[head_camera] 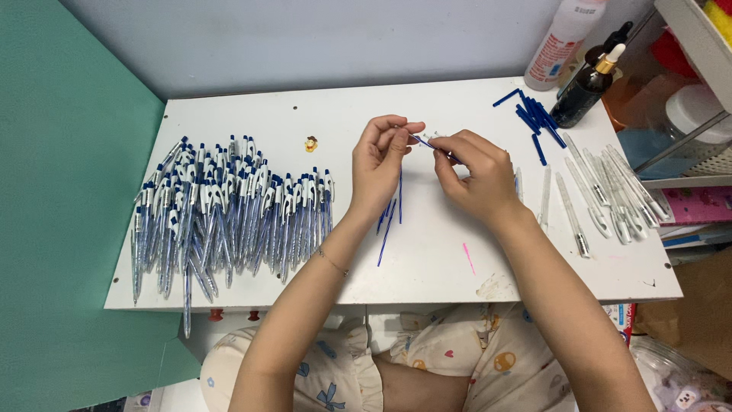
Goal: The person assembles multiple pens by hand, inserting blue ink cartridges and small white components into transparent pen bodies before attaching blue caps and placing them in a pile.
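Both my hands meet above the middle of the white table [305, 114]. My left hand [379, 164] pinches one end of a thin blue pen refill [422, 140] between thumb and fingers. My right hand [479, 174] grips the other end of the same refill. Below my left hand lie a few loose blue refills [391, 221] on the table. A big heap of finished blue-and-white pens [229, 214] fills the left side. Several clear empty pen barrels [606, 191] lie at the right, with small blue pen parts [536, 118] behind them.
A white glue bottle [563, 38] and a dark dropper bottle [585, 88] stand at the back right. A wire shelf [686, 91] with jars borders the right edge. A green wall [69, 191] closes the left. A small yellow figure [310, 143] sits near the centre back.
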